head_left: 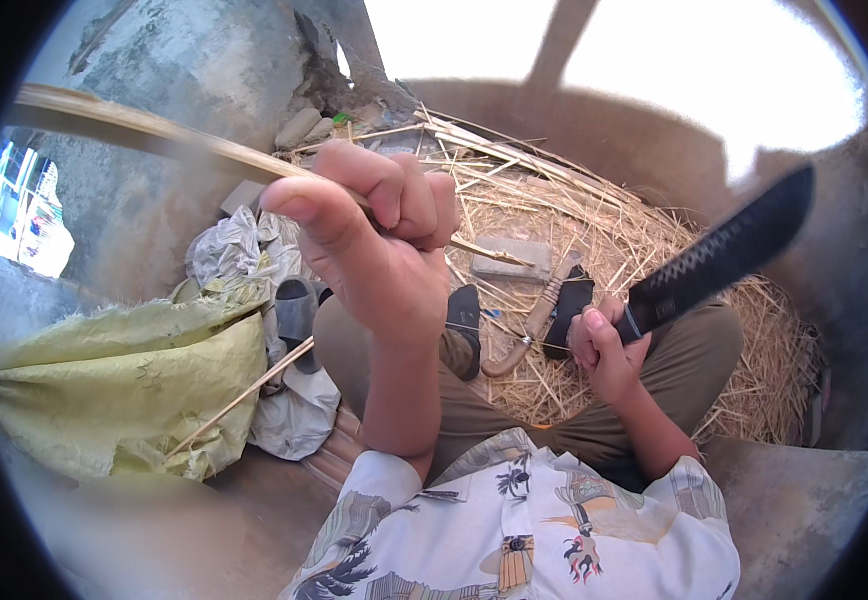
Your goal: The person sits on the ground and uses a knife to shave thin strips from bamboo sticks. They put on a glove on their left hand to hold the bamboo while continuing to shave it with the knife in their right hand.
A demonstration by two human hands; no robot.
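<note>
Raised close to the camera, my left hand (379,230) is closed round a long split bamboo strip (184,138). The strip runs from the upper left, through the fingers, down to a thin end over the floor in front of me. On the right, over my bent knee, my right hand (609,352) grips a machete (719,255) with a broad black blade and a saw-toothed pattern along it. Its blade points up and to the right, apart from the strip. Between my feet lies a curved knife with a wooden handle (539,320).
Bamboo shavings (644,240) cover the floor ahead, with a grey brick (507,258) among them. At the left lie a yellow-green sack (144,380), white sacking (239,245), a sandal (299,322) and a thin stick (244,395). Walls rise left, ahead and right.
</note>
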